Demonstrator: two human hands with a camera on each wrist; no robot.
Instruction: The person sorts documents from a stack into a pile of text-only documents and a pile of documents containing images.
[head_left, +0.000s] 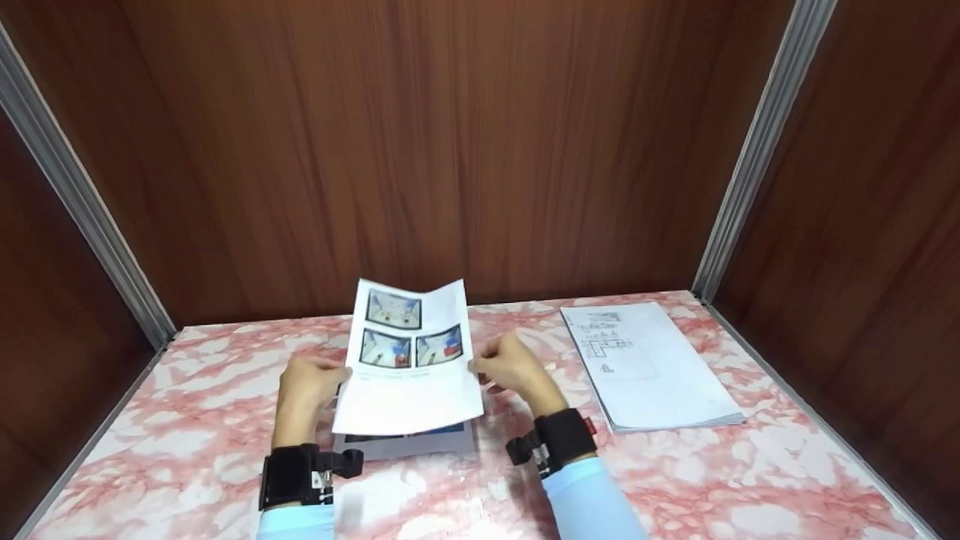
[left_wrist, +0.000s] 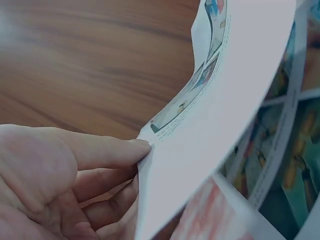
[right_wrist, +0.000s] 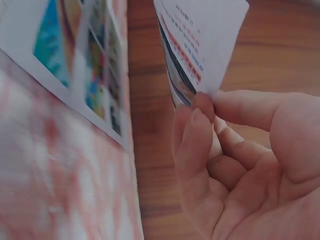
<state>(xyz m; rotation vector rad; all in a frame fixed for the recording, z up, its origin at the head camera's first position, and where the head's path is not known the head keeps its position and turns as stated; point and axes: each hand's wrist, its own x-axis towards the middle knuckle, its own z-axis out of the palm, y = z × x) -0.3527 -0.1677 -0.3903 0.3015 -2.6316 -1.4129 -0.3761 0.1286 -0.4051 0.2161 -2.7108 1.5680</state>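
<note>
A printed sheet of paper with three small pictures is raised and bowed above the table. At its left edge my left hand pinches it between thumb and fingers; the left wrist view shows that thumb lying on the sheet's face. On the opposite edge my right hand pinches the paper, thumb against fingertips. Beneath the raised sheet lies another printed page with coloured pictures, mostly covered in the head view. More of its pictures show in the left wrist view.
To the right lies a stack of paper, its top page bearing a line diagram. The table has a red and white marbled surface. Brown wood-grain panels with metal corner posts enclose the back and sides.
</note>
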